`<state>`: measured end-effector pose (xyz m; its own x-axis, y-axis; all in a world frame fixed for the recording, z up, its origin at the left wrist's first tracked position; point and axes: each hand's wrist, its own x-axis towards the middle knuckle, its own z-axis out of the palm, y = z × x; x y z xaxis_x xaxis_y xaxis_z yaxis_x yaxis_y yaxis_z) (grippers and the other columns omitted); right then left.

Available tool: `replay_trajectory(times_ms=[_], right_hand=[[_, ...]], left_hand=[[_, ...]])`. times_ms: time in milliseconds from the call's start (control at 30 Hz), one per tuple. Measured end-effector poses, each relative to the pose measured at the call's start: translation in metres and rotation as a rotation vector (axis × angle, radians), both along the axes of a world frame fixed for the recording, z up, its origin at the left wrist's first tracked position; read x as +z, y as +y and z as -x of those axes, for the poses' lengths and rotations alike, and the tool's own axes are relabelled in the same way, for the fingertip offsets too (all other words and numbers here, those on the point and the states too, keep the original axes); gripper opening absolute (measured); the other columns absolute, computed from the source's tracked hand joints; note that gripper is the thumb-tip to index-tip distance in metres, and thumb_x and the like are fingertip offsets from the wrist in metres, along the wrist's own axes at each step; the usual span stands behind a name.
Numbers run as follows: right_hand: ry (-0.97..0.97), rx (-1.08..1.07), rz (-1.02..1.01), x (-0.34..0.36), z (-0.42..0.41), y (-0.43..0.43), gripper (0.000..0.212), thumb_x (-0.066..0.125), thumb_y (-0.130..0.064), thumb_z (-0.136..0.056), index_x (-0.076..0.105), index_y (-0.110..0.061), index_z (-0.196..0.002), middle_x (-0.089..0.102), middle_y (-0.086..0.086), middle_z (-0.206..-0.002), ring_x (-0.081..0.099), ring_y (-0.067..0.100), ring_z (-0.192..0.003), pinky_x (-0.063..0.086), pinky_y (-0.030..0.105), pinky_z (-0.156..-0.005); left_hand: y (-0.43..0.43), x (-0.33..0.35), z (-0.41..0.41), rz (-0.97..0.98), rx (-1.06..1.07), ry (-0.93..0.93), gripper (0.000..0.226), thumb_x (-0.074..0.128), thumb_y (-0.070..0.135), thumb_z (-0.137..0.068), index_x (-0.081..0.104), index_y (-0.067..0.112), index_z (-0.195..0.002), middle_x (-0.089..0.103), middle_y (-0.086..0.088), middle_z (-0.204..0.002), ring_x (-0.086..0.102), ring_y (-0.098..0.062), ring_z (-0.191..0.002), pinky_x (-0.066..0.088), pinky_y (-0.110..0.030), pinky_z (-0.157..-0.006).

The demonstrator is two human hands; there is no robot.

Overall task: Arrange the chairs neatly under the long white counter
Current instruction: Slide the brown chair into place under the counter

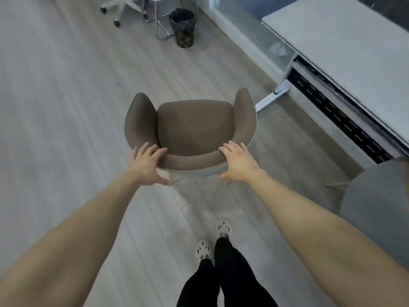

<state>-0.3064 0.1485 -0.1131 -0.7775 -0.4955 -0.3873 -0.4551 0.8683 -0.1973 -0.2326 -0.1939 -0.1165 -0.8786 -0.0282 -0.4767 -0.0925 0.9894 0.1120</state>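
plainly, in the head view the brown chair stands out on the wood floor, not yet under the long white counter to its right; left hand and right hand lie spread over the top of its backrest, fingers fairly straight, thumbs dropped behind, nothing clenched, likely set there to steer it; open floor lies left and ahead; the counter's white leg near the chair's arm and a grey chair could snag a turn

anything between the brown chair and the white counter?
Head view: only bare wood floor separates the brown chair from the white counter. The counter's own white foot reaches toward the chair.
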Motion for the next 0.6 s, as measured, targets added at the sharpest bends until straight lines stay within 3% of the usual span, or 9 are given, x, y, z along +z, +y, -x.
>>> replay_trajectory(times_ms=[67, 133, 300, 367, 600], right_hand=[[-0.014, 0.057, -0.043, -0.014, 0.014, -0.003, 0.116, 0.089, -0.063, -0.068, 0.037, -0.020, -0.162, 0.038, 0.003, -0.168, 0.021, 0.025, -0.161, 0.009, 0.053, -0.132], [0.002, 0.109, -0.055, -0.025, 0.027, -0.002, 0.109, 0.088, -0.064, -0.067, 0.045, -0.021, -0.158, 0.049, 0.003, -0.158, 0.031, 0.026, -0.157, 0.008, 0.050, -0.132], [0.086, 0.169, 0.008, -0.041, 0.057, 0.008, 0.100, 0.067, -0.087, -0.049, 0.070, -0.027, -0.128, 0.072, 0.000, -0.122, 0.061, 0.023, -0.124, 0.025, 0.045, -0.126], [0.105, 0.177, 0.035, -0.043, 0.059, 0.008, 0.098, 0.058, -0.092, -0.048, 0.074, -0.028, -0.121, 0.074, -0.003, -0.115, 0.065, 0.022, -0.117, 0.028, 0.043, -0.124], [0.142, 0.070, 0.062, -0.044, 0.057, -0.003, 0.089, 0.060, -0.092, -0.051, 0.077, -0.026, -0.109, 0.075, -0.003, -0.105, 0.065, 0.023, -0.108, 0.035, 0.042, -0.117]], left_hand=[[-0.001, -0.019, 0.003, -0.002, -0.044, -0.027, 0.137, 0.076, 0.090, -0.043, 0.022, 0.049, -0.162, 0.020, -0.003, -0.175, -0.001, -0.031, -0.164, -0.004, -0.058, -0.129], [0.006, -0.033, 0.006, -0.018, -0.035, 0.016, 0.127, 0.082, 0.085, -0.044, 0.033, 0.050, -0.156, 0.029, -0.004, -0.169, 0.002, -0.036, -0.162, -0.009, -0.064, -0.125], [0.013, -0.050, 0.003, -0.088, -0.006, 0.236, 0.091, 0.094, 0.064, -0.053, 0.061, 0.040, -0.135, 0.054, 0.002, -0.146, 0.023, -0.036, -0.156, -0.001, -0.073, -0.122], [0.011, -0.051, 0.003, -0.094, -0.006, 0.274, 0.088, 0.097, 0.061, -0.052, 0.065, 0.037, -0.131, 0.056, 0.003, -0.142, 0.027, -0.035, -0.155, 0.000, -0.073, -0.123], [-0.008, -0.056, 0.026, -0.134, -0.051, 0.297, 0.084, 0.097, 0.058, -0.053, 0.066, 0.040, -0.129, 0.059, 0.008, -0.134, 0.032, -0.033, -0.153, 0.001, -0.073, -0.123]])
